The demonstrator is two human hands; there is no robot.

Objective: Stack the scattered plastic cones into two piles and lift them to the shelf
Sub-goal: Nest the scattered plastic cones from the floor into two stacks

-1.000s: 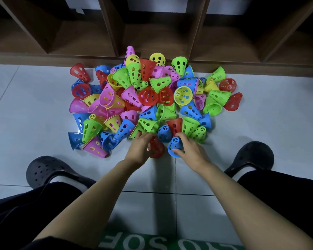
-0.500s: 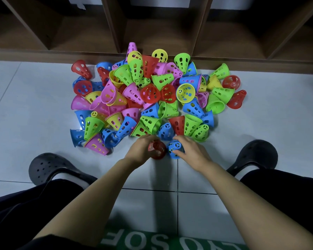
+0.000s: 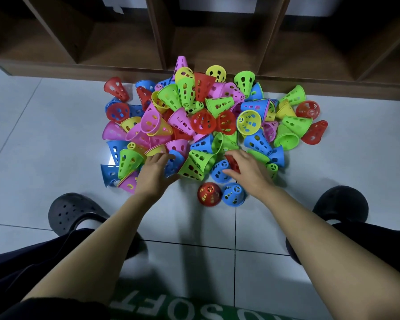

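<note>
heap: scattered perforated plastic cones [image 3: 203, 121], five bright colours, lie on the pale tiled floor [image 3: 44, 139] before the dark wooden shelf [image 3: 157, 31] at 12 o'clock.
set apart: a small red plastic cone [image 3: 209, 194] and a small blue plastic cone [image 3: 233, 194] stand mouth-down, side by side, at the heap's 6 o'clock.
left hand [image 3: 156, 175]: fingers loosely straight, resting on another blue cone [image 3: 176, 161].
right hand [image 3: 248, 172]: fingers spread over another red cone [image 3: 234, 163]; cannot tell if it grips.
change: half a second ago each hand held one set-apart cone; both cones now stand free.

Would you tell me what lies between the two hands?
Head view: a tipped green cone and a blue cone, between left hand and right hand.
</note>
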